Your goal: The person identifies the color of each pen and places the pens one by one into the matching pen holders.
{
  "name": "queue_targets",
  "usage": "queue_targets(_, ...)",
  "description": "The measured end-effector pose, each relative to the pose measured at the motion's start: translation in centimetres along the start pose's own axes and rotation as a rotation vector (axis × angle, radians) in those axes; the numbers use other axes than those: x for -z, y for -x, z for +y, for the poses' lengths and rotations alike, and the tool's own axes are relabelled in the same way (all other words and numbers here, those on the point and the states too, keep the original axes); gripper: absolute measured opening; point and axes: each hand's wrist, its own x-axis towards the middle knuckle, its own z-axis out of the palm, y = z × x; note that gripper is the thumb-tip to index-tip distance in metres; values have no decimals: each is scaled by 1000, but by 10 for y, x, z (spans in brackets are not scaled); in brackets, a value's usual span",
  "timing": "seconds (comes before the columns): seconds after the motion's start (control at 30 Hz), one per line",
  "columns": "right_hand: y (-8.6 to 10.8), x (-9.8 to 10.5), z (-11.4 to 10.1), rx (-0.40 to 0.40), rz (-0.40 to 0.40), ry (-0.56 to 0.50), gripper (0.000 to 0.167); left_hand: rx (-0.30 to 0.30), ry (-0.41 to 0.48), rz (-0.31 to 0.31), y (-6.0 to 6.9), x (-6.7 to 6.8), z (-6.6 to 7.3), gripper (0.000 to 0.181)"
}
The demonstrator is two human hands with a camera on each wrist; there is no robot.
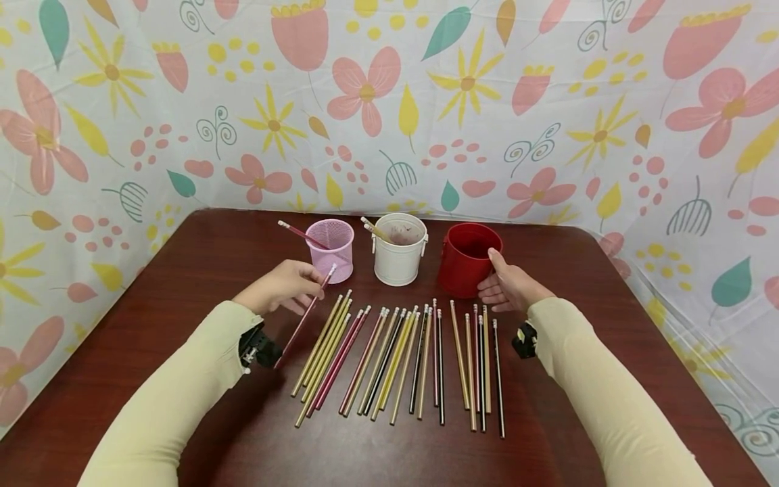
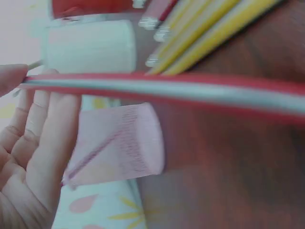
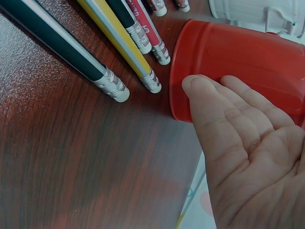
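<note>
My left hand (image 1: 285,287) pinches a red pencil (image 1: 301,327) near its eraser end, thumb against fingers. The pencil slants in front of the pink mesh cup (image 1: 332,261), eraser up and other end low. Another red pencil (image 1: 293,230) leans in that cup. Beside the red bucket (image 1: 461,269), my right hand (image 1: 516,287) touches its right side with fairly straight fingers, thumb up near the rim. In the right wrist view those fingers (image 3: 248,109) lie along the bucket's wall. Between the cup and the red bucket stands a white bucket (image 1: 397,264) with yellowish pencils in it.
Several pencils lie in a spread row on the dark wooden table (image 1: 243,433), erasers toward the containers: gold pencils (image 1: 321,345), dark red pencils (image 1: 337,365), yellow pencils (image 1: 395,358) and black pencils (image 1: 499,385). A flower-patterned cloth (image 1: 377,135) hangs behind the table.
</note>
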Motion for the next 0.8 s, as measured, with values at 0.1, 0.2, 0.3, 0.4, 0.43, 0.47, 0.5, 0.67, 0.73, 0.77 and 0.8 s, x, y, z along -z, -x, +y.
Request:
queue_targets(0.1, 0, 0, 0, -4, 0, -2, 100, -47, 77, -3, 10, 8, 6, 20)
queue_targets(0.2, -1, 0, 0, -10, 2, -2, 99, -106, 140, -14, 22, 16, 13, 17)
queue_targets(0.3, -1, 1, 0, -10, 3, 3, 99, -169, 217, -18, 33, 24, 21, 13)
queue_targets(0.4, -1, 1, 0, -16, 9, -1, 100, -245, 314, -10, 44, 34, 30, 26)
queue_targets(0.43, -1, 0, 0, -16, 10, -3, 100, -272, 349, -2, 47, 37, 33, 30)
queue_targets(0.47, -1, 0, 0, -16, 12, -5, 100, -299, 381, 7, 51, 41, 36, 33)
queue_targets(0.5, -1, -1, -1, -18, 13, -6, 100, -325, 412, 18, 54, 44, 39, 34)
queue_targets(0.67, -1, -1, -1, -24, 17, -9, 100, -417, 475, 78, 62, 56, 49, 32)
queue_targets(0.73, -1, -1, -1, -28, 19, -9, 101, -449, 485, 99, 63, 57, 51, 32)
queue_targets(0.77, -1, -1, -1, -31, 21, -9, 101, -469, 492, 110, 63, 56, 52, 33)
queue_targets(0.8, -1, -1, -1, -32, 22, -8, 102, -493, 497, 127, 64, 55, 53, 33)
